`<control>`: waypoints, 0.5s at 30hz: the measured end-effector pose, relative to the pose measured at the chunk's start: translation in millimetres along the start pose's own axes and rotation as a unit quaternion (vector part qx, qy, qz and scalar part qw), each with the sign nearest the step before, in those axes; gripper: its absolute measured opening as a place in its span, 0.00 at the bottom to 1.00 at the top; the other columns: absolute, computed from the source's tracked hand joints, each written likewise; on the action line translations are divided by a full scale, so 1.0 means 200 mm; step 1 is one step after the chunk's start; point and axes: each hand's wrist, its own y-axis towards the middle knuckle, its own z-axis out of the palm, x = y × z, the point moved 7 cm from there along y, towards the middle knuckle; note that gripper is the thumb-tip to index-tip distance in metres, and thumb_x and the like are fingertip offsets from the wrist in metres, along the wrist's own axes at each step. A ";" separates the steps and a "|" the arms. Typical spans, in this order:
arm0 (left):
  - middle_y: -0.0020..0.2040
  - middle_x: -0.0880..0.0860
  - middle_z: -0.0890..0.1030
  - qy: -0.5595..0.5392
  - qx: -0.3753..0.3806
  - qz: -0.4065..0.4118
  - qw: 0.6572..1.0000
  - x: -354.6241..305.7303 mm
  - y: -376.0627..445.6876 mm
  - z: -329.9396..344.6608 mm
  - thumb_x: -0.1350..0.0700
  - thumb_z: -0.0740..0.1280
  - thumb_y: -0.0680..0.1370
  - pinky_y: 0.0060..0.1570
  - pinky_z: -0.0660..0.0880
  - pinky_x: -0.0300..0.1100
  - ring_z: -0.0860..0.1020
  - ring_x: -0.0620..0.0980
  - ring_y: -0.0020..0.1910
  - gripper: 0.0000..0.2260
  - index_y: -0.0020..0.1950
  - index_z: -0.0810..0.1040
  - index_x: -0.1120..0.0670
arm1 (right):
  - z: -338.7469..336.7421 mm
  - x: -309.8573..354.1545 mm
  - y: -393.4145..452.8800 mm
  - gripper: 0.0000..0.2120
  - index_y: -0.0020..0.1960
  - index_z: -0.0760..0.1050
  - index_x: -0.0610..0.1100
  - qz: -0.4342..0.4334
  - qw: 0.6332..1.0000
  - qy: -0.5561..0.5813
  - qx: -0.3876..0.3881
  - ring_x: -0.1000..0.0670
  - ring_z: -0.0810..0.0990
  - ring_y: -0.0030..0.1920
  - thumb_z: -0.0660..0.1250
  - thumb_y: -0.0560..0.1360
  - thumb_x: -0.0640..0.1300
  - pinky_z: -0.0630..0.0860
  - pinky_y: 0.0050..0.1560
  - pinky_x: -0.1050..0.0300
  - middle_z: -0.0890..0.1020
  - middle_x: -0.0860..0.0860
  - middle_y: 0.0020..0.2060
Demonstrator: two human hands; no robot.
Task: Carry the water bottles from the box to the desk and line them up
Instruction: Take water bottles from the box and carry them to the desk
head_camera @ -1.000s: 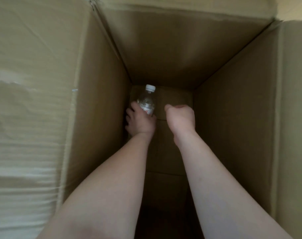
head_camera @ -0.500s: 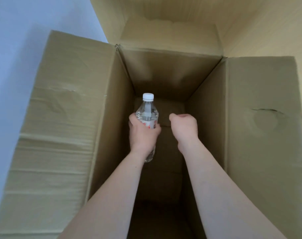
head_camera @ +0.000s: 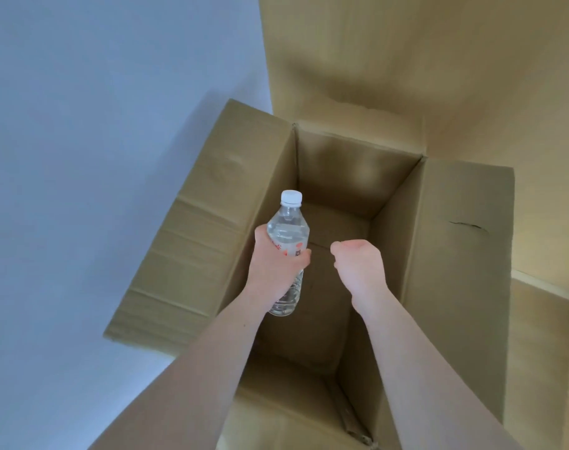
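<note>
A clear water bottle with a white cap and a red-printed label is upright above the open cardboard box. My left hand grips it round the middle, at the box's left wall. My right hand hangs over the box's middle with its fingers curled and nothing in it. The inside of the box looks bare where I can see its bottom; my arms hide the near part.
The box flaps are spread out left, right and near. A pale wall is on the left. Light wood-coloured flooring lies behind and to the right of the box.
My left hand has lifted the bottle from deep inside the box up to its opening. The view has pulled back, so the flaps and wall show. My right hand rose alongside, still curled.
</note>
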 end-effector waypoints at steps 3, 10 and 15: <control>0.54 0.45 0.76 -0.009 -0.032 -0.013 0.999 -0.02 -0.16 -0.08 0.52 0.80 0.71 0.53 0.78 0.41 0.80 0.48 0.52 0.32 0.66 0.63 0.44 | -0.01 0.05 -0.12 0.10 0.40 0.75 0.48 -0.037 0.999 -0.024 0.031 0.49 0.80 0.40 0.67 0.81 0.46 0.76 0.38 0.59 0.80 0.49 0.39; 0.51 0.45 0.79 -0.095 -0.113 -0.026 0.989 -0.05 -0.56 -0.33 0.49 0.80 0.69 0.41 0.75 0.37 0.81 0.43 0.49 0.29 0.62 0.66 0.44 | 0.01 0.09 -0.47 0.07 0.41 0.75 0.45 -0.082 0.987 -0.042 0.132 0.47 0.81 0.45 0.66 0.78 0.43 0.79 0.46 0.50 0.80 0.46 0.41; 0.49 0.43 0.80 -0.138 -0.186 -0.031 0.972 -0.03 -0.84 -0.53 0.47 0.79 0.67 0.41 0.78 0.39 0.82 0.41 0.46 0.28 0.61 0.67 0.43 | 0.06 0.10 -0.76 0.12 0.54 0.77 0.32 -0.118 0.970 -0.091 0.191 0.36 0.80 0.59 0.65 0.76 0.40 0.78 0.62 0.34 0.80 0.34 0.56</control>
